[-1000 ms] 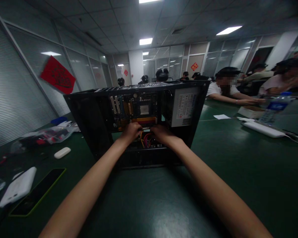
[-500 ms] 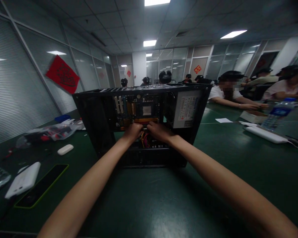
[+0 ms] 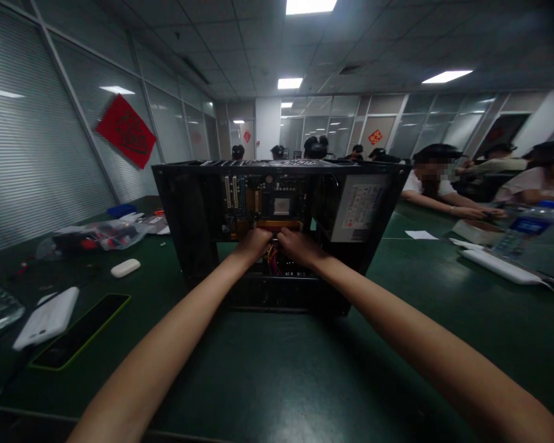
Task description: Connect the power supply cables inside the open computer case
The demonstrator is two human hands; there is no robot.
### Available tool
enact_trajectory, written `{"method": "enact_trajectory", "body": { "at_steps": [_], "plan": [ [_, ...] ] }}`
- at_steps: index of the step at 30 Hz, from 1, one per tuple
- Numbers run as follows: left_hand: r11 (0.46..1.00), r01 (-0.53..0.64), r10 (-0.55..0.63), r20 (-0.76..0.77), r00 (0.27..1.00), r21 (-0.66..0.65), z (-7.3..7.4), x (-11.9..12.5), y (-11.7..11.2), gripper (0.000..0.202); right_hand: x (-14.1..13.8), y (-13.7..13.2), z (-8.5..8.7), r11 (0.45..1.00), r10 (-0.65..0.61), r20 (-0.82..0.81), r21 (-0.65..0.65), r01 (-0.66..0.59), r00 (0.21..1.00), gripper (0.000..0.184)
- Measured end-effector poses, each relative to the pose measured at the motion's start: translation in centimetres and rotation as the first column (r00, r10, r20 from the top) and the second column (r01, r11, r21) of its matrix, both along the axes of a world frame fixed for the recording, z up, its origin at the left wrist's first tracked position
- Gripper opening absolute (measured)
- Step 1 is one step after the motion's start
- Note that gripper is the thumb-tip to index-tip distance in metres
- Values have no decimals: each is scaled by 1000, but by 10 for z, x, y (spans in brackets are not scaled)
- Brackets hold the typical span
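Observation:
A black computer case point(image 3: 277, 296) with its side open stands on the green table in front of me. Inside it are a motherboard point(image 3: 264, 200), a silver power supply point(image 3: 357, 209) at the upper right, and coloured cables point(image 3: 272, 259) low in the middle. My left hand point(image 3: 253, 245) and my right hand point(image 3: 300, 247) reach in side by side at the motherboard's lower edge, just under an orange-gold strip point(image 3: 281, 226). Both hands have curled, closed fingers. Their fingertips, and anything between them, are hidden from me.
On the left lie a phone point(image 3: 80, 332), a white device point(image 3: 48, 319), a white oval case point(image 3: 125, 268) and a plastic bag point(image 3: 101, 237). To the right are a water bottle point(image 3: 526, 229), a white power strip-like bar point(image 3: 501, 266) and a small box point(image 3: 477, 232). People sit beyond.
The camera view has turned slightly, so the room and the case appear shifted to the right. Both hands remain at the same spot inside the case.

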State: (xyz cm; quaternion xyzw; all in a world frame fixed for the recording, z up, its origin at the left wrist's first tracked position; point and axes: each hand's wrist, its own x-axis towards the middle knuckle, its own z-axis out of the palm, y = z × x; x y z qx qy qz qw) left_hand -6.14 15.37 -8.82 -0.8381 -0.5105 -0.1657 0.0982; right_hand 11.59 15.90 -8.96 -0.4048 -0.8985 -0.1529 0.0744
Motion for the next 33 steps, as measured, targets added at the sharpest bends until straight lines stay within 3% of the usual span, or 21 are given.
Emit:
{"method": "enact_trajectory", "body": {
  "at_steps": [12,26,33],
  "plan": [
    [995,92,-84,150,985,-43,-6,-4,1,24,2,8,-2,999,-23,-34,28,24,999,29],
    [998,27,-17,184,983,-51,-6,-3,8,22,7,18,-12,994,-62,-289,-102,34,955,18],
    [998,38,-29,166,986,-49,-7,-4,9,20,7,20,-14,990,-92,-327,-128,53,941,14]
  ]
}}
